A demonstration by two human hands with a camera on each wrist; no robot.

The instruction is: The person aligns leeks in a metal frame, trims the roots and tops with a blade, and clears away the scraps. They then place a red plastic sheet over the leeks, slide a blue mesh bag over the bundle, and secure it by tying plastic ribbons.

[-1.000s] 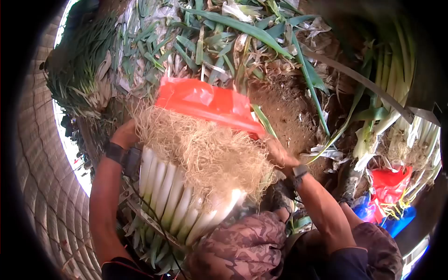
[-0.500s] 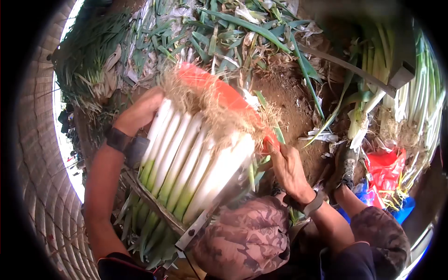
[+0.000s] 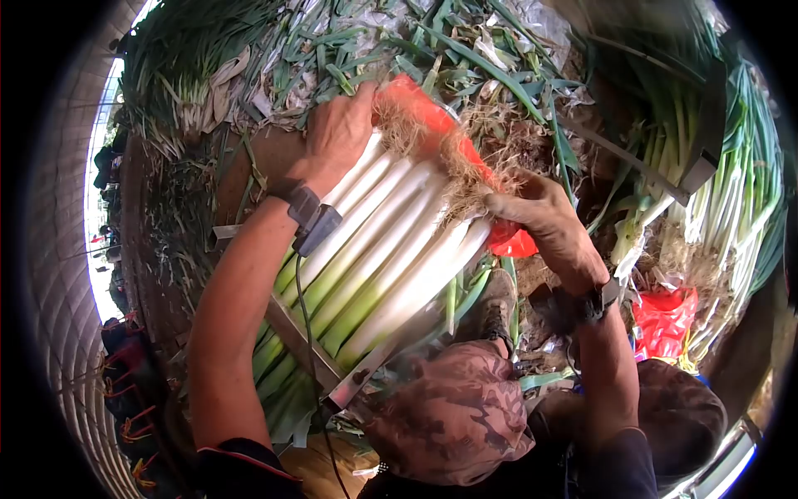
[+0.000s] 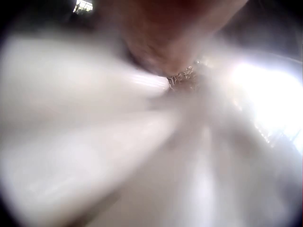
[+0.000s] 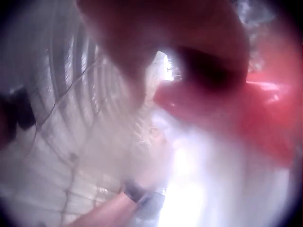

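A bundle of leeks point(image 3: 391, 224), white stalks side by side, lies slanted across a metal frame point(image 3: 303, 333). Their stringy roots point(image 3: 457, 170) face away from me, against a red plastic bag point(image 3: 428, 108). At the bundle's far left corner my left hand point(image 3: 341, 133) grips the bag's edge beside the outermost stalk, its fingertips partly hidden. My right hand point(image 3: 544, 216) pinches the bag's other end between thumb and fingers, close by the roots on the right. Blurred white stalks point(image 4: 71, 156) fill the left wrist view; red plastic point(image 5: 270, 113) shows under the fingers in the right wrist view.
More leeks point(image 3: 715, 191) stand at the right, above another red bag point(image 3: 665, 320). Leaf scraps point(image 3: 357, 46) litter the ground ahead, with a green pile point(image 3: 183, 66) at far left. A long metal bar point(image 3: 623, 158) crosses the right side. A camouflage-clad knee point(image 3: 449, 416) is close below.
The red bag has gone from spread over the roots to drawn down behind them. Both hands have moved, the left up and to the right along the bundle. More of the white stalks shows.
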